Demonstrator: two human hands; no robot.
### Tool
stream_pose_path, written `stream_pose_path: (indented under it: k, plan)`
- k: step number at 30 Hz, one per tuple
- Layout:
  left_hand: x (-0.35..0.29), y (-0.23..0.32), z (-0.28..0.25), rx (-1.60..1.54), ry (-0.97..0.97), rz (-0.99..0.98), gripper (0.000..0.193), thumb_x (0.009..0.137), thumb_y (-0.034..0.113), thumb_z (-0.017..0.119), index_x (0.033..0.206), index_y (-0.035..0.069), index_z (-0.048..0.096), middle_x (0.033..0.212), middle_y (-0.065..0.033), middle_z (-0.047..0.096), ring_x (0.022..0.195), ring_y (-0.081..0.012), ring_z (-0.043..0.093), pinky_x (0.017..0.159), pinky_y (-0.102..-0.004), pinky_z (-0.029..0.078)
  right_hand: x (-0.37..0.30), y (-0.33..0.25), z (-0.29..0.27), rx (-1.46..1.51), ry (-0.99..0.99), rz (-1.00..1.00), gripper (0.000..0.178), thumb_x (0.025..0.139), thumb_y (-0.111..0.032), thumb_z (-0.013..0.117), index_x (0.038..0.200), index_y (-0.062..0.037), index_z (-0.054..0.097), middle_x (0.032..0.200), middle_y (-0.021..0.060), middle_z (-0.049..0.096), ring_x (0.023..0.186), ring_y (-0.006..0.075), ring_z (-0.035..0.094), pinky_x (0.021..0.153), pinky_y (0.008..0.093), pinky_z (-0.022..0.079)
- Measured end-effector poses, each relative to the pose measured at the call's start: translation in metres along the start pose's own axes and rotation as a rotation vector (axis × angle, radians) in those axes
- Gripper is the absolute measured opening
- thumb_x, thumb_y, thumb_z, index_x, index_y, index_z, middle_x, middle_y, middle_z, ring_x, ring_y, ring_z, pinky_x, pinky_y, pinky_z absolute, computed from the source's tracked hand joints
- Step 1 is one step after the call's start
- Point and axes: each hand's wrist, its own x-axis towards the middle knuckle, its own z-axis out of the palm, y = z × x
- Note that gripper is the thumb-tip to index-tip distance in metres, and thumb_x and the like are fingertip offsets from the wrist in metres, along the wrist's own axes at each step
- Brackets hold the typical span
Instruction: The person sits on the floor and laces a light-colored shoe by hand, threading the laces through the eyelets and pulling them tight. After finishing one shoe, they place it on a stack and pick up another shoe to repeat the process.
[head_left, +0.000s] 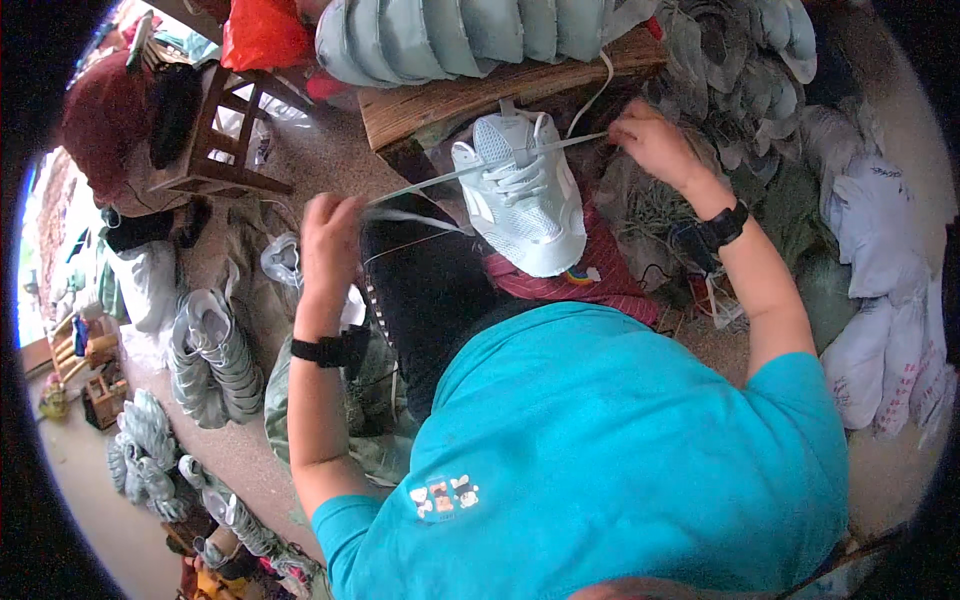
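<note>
A white mesh shoe upper [533, 222] rests before me, toe toward me, with laces crossed over its tongue. A pale shoelace [428, 183] stretches taut across the shoe's opening from one hand to the other. My left hand [330, 240], left of the shoe, is closed in a pinch on this lace, and a second flat strand runs from near it to the shoe's side. Up and to the right, my right hand [652, 143] pinches the other end. Whether the lace passes through the top eyelets cannot be made out.
Behind the shoe is a wooden bench [415, 108] bearing a row of nested grey uppers [450, 40]. More uppers [735, 75] pile up at the far right, above white bags [880, 230]. On the left are stacked uppers [212, 355] and a wooden stool [215, 140].
</note>
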Motion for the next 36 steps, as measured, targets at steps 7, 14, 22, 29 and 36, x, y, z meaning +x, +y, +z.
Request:
stream_pose_path:
  k: [7,14,22,29,36]
  plan:
    - [-0.047,-0.076,0.012,-1.127,0.258,-0.778,0.018,0.095,0.008,0.053,0.109,0.002,0.061,0.118,-0.0158,0.062,0.103,-0.0285,0.063,0.082,-0.0333,0.053,-0.034,0.091,0.025,1.587,0.292,0.926,0.030,0.099,-0.010,0.043,0.121,0.0059,0.055,0.100,0.0129,0.066,0.083,0.0220,0.066,0.066,0.0345,0.052]
    - [-0.044,-0.085,-0.002,-2.008,0.254,-0.361,0.025,0.099,0.007,0.045,0.122,-0.002,0.049,0.105,-0.0095,0.063,0.071,-0.0064,0.052,0.061,-0.0169,0.043,-0.063,0.120,-0.005,1.403,0.644,1.076,0.033,0.099,-0.013,0.045,0.127,0.0025,0.053,0.083,0.0030,0.060,0.056,0.0069,0.044,0.047,0.0191,0.036]
    - [0.015,0.067,0.020,-1.130,0.167,-0.345,0.029,0.097,0.010,0.054,0.125,0.001,0.051,0.099,-0.0072,0.068,0.070,-0.0052,0.057,0.062,-0.0177,0.045,0.006,-0.052,-0.004,1.007,-0.008,0.440,0.031,0.093,-0.018,0.057,0.118,0.0000,0.055,0.092,0.0053,0.069,0.059,0.0034,0.046,0.050,0.0183,0.036]
    - [0.051,0.106,0.055,-1.098,0.028,-0.340,0.015,0.098,0.006,0.052,0.110,0.002,0.059,0.085,-0.0009,0.063,0.070,-0.0062,0.055,0.064,-0.0203,0.045,0.023,-0.084,0.005,0.667,-0.095,0.243,0.014,0.092,-0.015,0.060,0.095,-0.0018,0.064,0.084,0.0007,0.065,0.073,0.0068,0.055,0.068,0.0241,0.047]
    - [0.062,0.108,0.053,-0.588,0.101,-0.010,0.010,0.094,0.006,0.053,0.104,0.002,0.056,0.081,-0.0101,0.059,0.066,-0.0181,0.057,0.063,-0.0283,0.048,0.037,-0.099,-0.009,0.107,-0.087,-0.108,0.011,0.086,-0.012,0.060,0.090,-0.0012,0.061,0.080,0.0131,0.065,0.074,0.0252,0.065,0.065,0.0339,0.050]
